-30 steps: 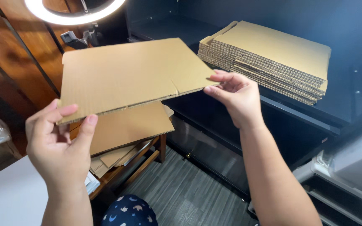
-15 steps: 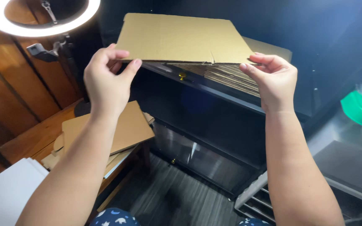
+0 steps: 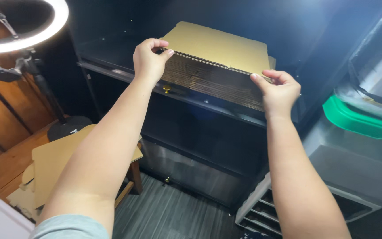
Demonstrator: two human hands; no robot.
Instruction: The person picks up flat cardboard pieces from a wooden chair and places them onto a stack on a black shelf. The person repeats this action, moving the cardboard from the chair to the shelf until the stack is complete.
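Holding a flat cardboard sheet (image 3: pixel 219 46) by its near corners, both hands are stretched out toward the dark shelf (image 3: pixel 111 71). The left hand (image 3: pixel 149 59) pinches the sheet's corner at about 10 o'clock from the picture's middle, thumb and fingers closed on the edge. The right hand (image 3: pixel 279 90) grips the other corner at about 2 o'clock, fingertips curled over the edge. The sheet lies flat on top of a stack of cardboard (image 3: pixel 213 82) that sits on the shelf, at 12 o'clock. A ring lamp (image 3: pixel 23 26) on a stand glows at 10 o'clock, far left. More cardboard (image 3: pixel 56 163) rests on a low wooden stool (image 3: pixel 131 177) at 8 o'clock. A green-lidded bin (image 3: pixel 359 124) sits at 3 o'clock.
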